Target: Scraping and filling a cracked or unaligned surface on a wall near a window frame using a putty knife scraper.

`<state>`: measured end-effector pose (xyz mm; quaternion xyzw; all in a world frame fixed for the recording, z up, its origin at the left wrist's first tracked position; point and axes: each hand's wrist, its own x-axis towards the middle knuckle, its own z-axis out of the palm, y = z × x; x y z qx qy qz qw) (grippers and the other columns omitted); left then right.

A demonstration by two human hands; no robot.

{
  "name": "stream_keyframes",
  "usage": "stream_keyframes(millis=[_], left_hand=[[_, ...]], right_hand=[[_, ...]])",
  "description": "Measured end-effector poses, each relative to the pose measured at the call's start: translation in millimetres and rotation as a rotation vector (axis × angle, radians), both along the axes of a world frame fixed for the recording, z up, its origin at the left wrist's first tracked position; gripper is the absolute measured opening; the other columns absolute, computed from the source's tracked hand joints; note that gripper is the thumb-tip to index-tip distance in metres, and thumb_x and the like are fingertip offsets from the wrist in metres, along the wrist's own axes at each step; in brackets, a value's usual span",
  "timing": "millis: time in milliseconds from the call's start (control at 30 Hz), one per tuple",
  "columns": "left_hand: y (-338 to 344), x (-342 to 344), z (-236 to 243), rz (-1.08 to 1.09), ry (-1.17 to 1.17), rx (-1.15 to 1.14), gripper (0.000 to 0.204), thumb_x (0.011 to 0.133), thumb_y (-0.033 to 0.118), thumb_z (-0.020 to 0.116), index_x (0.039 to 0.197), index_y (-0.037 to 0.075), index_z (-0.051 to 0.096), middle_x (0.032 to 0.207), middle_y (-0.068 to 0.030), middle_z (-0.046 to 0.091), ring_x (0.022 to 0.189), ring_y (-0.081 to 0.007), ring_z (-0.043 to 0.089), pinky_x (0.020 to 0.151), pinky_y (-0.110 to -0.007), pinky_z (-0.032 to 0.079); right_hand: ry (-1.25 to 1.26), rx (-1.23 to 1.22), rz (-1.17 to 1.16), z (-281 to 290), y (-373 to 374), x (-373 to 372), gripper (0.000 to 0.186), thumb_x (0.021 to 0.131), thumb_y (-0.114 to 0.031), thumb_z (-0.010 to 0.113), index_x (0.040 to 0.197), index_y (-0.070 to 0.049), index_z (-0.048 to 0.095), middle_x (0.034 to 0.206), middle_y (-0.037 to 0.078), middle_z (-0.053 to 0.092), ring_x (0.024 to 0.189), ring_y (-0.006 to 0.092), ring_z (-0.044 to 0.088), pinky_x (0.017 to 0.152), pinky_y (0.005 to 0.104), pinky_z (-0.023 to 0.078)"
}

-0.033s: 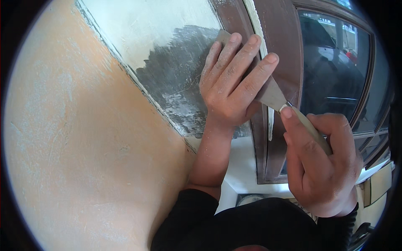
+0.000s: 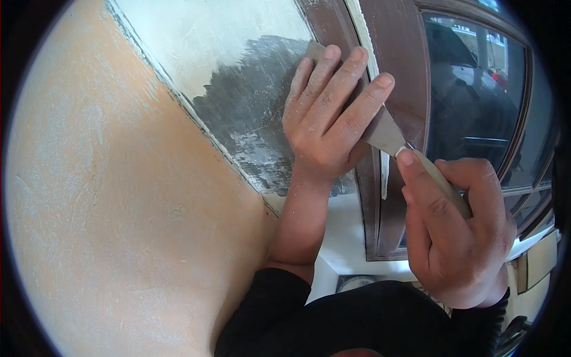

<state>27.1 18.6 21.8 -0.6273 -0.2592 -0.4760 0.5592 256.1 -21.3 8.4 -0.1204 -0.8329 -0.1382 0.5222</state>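
My right hand (image 2: 455, 238) is wrapped round the pale handle of a putty knife (image 2: 385, 132), its blade pointing up and left. Flat across that blade lies my left hand (image 2: 330, 122), open, with fingers stretched out and dusted with pale powder. The palm and fingers hide most of the blade. Past the left fingertips a grey metal corner shows; whether it belongs to the same blade is hidden. Beneath and beside the left hand is a dark grey smeared patch (image 2: 244, 98) on a white wall strip (image 2: 172, 30).
An orange-tan wall (image 2: 119, 196) with scuffed pale marks fills the left side. To the right stands a brown wooden frame (image 2: 398, 65) with a cream edge strip and a glass pane (image 2: 470, 101). A round container (image 2: 357, 284) is partly visible below, behind my black clothing.
Both hands and the putty knife have shifted very slightly up and left. My grip looks the same.
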Motion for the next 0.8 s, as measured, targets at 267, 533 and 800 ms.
stream_keyframes(millis=[267,533,800], left_hand=[[3.7,1.7,3.4,-0.009,0.050,0.037,0.031,0.080,0.017,0.071,0.111,0.018,0.073,0.118,-0.0106,0.069,0.113,-0.0329,0.063,0.096,-0.047,0.050],[3.3,-6.9,-1.6,-0.072,0.117,0.149,0.023,0.085,0.007,0.069,0.107,0.009,0.070,0.108,-0.0119,0.070,0.103,-0.0312,0.066,0.090,-0.044,0.055],[0.6,2.9,-4.0,-0.132,-0.013,0.035,0.025,0.081,0.024,0.074,0.106,0.022,0.075,0.113,-0.0073,0.072,0.108,-0.0316,0.066,0.096,-0.048,0.047]], right_hand=[[-0.037,-0.058,-0.018,7.7,-4.3,4.3,0.046,0.072,0.005,0.075,0.117,-0.001,0.070,0.086,0.012,0.056,0.063,0.0171,0.057,0.046,0.0264,0.043],[-0.014,-0.087,-0.030,2.8,-15.0,-1.4,0.045,0.072,0.003,0.075,0.117,-0.002,0.071,0.084,0.009,0.056,0.064,0.0153,0.056,0.045,0.0262,0.041],[-0.008,-0.065,-0.134,8.6,-25.2,-4.7,0.044,0.071,-0.002,0.077,0.115,-0.003,0.072,0.083,0.007,0.055,0.065,0.0130,0.056,0.045,0.0247,0.041]])
